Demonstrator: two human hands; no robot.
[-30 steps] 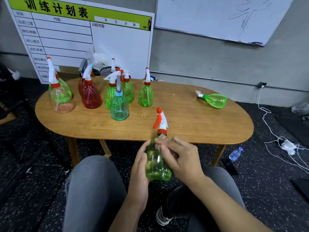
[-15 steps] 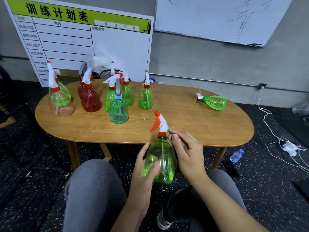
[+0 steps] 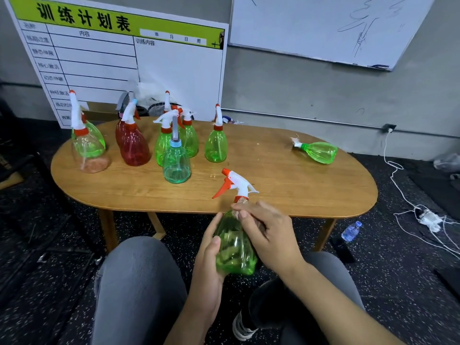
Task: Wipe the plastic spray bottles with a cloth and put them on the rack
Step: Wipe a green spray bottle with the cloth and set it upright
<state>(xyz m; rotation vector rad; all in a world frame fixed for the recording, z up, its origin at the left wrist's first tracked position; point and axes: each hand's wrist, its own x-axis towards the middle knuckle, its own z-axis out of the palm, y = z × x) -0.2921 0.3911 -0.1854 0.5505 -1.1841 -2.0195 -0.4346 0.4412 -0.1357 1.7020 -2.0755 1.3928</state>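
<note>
A green spray bottle [image 3: 234,252] with a white and orange trigger head stands upright between my knees, in front of the table edge. My left hand [image 3: 207,260] grips its body from the left. My right hand [image 3: 268,235] curls over its shoulder and presses a small pale cloth [image 3: 241,200] against the neck. Several more spray bottles stand on the left of the wooden table [image 3: 286,190], among them a red one [image 3: 134,148] and a teal one [image 3: 176,165]. One green bottle [image 3: 319,151] lies on its side at the right. No rack is in view.
A printed board [image 3: 124,70] leans on the wall behind the table. On the dark floor at the right lie a small water bottle [image 3: 351,231] and white cables with a power strip [image 3: 425,216]. My grey-trousered knees fill the bottom of the view.
The bottle has risen slightly and its trigger head has swung to the left. My right hand has slid from the bottle's body up to its neck.
</note>
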